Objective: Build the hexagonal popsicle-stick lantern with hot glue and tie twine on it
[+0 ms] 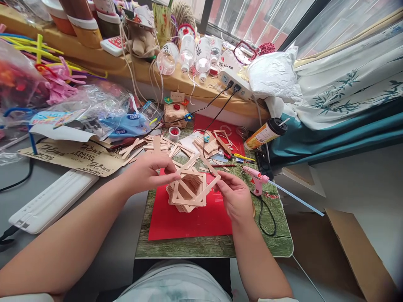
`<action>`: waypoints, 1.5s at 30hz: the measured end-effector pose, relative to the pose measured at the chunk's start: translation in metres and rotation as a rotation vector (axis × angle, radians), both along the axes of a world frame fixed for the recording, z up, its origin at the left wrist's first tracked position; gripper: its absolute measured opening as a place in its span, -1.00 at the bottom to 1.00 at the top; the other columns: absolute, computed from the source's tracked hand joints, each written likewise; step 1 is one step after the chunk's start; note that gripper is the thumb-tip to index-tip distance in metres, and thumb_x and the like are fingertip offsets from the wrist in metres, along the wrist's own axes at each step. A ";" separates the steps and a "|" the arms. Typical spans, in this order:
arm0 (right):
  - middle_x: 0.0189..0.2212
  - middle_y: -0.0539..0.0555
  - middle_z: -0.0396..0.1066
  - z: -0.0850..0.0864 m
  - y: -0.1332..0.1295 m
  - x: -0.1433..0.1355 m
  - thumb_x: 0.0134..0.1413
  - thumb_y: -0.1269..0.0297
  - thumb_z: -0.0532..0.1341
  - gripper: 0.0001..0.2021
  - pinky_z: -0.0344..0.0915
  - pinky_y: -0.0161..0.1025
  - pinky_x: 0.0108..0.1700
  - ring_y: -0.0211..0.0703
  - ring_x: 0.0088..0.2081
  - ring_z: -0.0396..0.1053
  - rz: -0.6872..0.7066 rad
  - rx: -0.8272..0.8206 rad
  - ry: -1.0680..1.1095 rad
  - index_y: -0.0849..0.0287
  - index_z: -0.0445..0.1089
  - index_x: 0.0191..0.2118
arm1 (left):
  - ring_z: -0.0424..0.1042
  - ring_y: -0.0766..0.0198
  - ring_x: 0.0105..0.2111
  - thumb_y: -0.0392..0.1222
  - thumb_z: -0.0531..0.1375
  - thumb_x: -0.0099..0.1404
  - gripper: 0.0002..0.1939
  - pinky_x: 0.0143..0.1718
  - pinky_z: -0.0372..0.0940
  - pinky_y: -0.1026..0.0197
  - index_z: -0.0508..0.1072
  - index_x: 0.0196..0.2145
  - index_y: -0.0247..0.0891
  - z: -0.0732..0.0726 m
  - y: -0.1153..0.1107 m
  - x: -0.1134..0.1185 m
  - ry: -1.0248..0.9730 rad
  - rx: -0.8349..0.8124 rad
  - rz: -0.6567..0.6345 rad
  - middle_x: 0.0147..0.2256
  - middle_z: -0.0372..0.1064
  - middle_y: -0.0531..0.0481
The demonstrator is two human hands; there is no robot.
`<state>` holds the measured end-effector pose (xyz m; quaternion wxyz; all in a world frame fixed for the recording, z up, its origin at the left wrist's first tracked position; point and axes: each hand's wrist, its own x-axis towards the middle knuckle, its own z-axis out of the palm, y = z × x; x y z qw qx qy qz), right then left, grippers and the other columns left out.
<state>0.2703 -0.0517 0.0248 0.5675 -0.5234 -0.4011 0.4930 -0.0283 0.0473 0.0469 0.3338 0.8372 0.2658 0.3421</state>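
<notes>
The stick structure before you was pale tan, above a plain bright red sheet. Your surface showed a mottled green wood-grain pattern. To your right, a pink glue gun carried a pale blue glue stick, and a yellow-orange cup wore a black lid. You had teal drapery below a white curtain with dark blue-green leaf sprays, brown abrasive paper printed in black, and a blue packet. Your own shirt was whitish, blotched with grey-green.
</notes>
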 end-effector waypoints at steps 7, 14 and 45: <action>-0.37 0.05 0.63 0.030 0.037 0.006 0.06 0.05 0.55 -0.71 0.47 -0.20 -0.35 -0.17 -0.42 0.48 0.174 -0.084 -0.034 0.09 0.68 -0.18 | 0.50 0.20 -0.39 0.04 0.51 0.31 -0.73 -0.33 0.35 0.16 0.59 -0.34 -0.13 0.014 -0.012 0.003 -0.117 0.046 -0.276 -0.44 0.54 -0.04; -0.62 -0.11 0.37 0.059 0.076 -0.005 0.25 0.07 0.40 -0.73 0.15 -0.31 -0.51 -0.32 -0.60 0.19 0.542 -0.133 -0.472 0.14 0.69 -0.09 | 0.50 0.22 -0.31 0.12 0.56 0.21 -0.57 -0.20 0.37 0.18 0.53 -0.21 -0.17 0.007 0.003 -0.009 -0.129 0.153 -0.086 -0.31 0.56 -0.03; 0.12 0.13 0.57 -0.024 -0.019 0.006 0.36 0.35 0.38 -0.66 0.46 0.17 0.29 0.08 0.17 0.53 0.162 0.390 -0.540 -0.16 0.64 0.16 | 0.61 0.18 -0.14 -0.12 0.43 0.42 -0.84 -0.08 0.44 0.22 0.71 -0.05 -0.08 0.000 0.015 -0.016 0.090 0.020 -0.306 -0.11 0.64 -0.13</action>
